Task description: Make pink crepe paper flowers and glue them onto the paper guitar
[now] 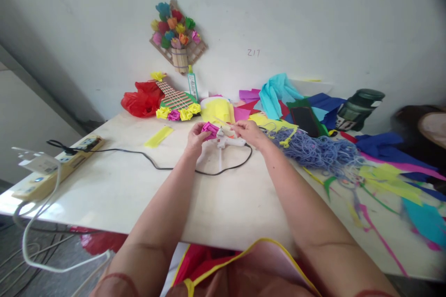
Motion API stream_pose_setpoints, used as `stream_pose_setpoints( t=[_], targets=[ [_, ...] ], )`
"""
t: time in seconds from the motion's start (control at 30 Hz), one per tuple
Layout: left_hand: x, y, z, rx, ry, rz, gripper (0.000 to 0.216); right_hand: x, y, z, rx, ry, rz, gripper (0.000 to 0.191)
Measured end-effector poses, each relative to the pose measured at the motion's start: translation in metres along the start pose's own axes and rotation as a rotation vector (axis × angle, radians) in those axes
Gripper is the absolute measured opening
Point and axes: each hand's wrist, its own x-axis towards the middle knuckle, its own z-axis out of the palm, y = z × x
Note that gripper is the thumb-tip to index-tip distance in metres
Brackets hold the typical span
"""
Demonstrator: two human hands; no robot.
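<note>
Clothing w/ yellow edging (226, 284) is nearest the cam, forearms reaching fwd over the table (240, 204). Clock centred on the white glue gun (232, 141), which lies on the table: pink paper piece (209, 131) sits at approx. 10, just beside the nozzle end, pinched in the left hand (198, 138). Right hand (249, 131) is at approx. 1, fingers drawn together near the gun; can't tell if it grips the thin pale bit by its fingertips. Black cord (149, 155) runs toward the power strip (75, 161) at 9. Yellow strip (159, 136) also at 9, blue yarn tangle (313, 148) at 3, guitar-shaped craft (176, 97) approx. 10, further off.

Step in hand, my guess: working the pink piece by the gun, prob. a glue-&-join stage. Next move calls for a steady left pinch, careful right-hand placement, fingertips clear of the nozzle (may be hot).
</note>
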Motion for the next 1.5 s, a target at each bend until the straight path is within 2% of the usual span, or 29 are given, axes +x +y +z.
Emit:
stream_pose_setpoints(
  t=[0.17, 0.33, 0.6, 0.8, 0.93, 1.17, 1.3, 1.5],
  targets=[
    [0.0, -0.003, -0.001, 0.042, -0.033, 0.021, 0.033, -0.003, -0.006, -0.011, -0.075, 0.028, 0.005, 0.032],
    [-0.002, -0.002, 0.0, 0.089, -0.058, 0.032, 0.036, 0.001, 0.003, -0.021, -0.221, 0.041, -0.029, 0.034],
    [-0.001, -0.004, -0.001, 0.117, -0.046, 0.028, 0.037, 0.005, 0.012, -0.021, -0.256, 0.037, -0.015, 0.019],
    [0.002, -0.005, -0.003, 0.122, -0.036, 0.004, 0.036, 0.001, 0.003, -0.023, -0.277, 0.011, -0.035, 0.026],
    [0.003, -0.004, -0.004, 0.068, 0.012, -0.069, 0.039, 0.001, 0.004, -0.025, -0.286, -0.016, -0.031, 0.029],
    [0.002, -0.001, 0.0, -0.189, 0.074, -0.118, 0.045, -0.001, -0.002, -0.02, -0.298, -0.093, -0.054, 0.03],
    [0.003, -0.001, 0.001, -0.235, 0.093, -0.132, 0.04, -0.002, -0.007, -0.017, -0.343, -0.079, -0.048, 0.027],
    [0.006, -0.007, 0.0, -0.218, 0.057, -0.107, 0.029, -0.002, -0.012, -0.01, -0.449, -0.022, -0.024, 0.02]
  ],
)
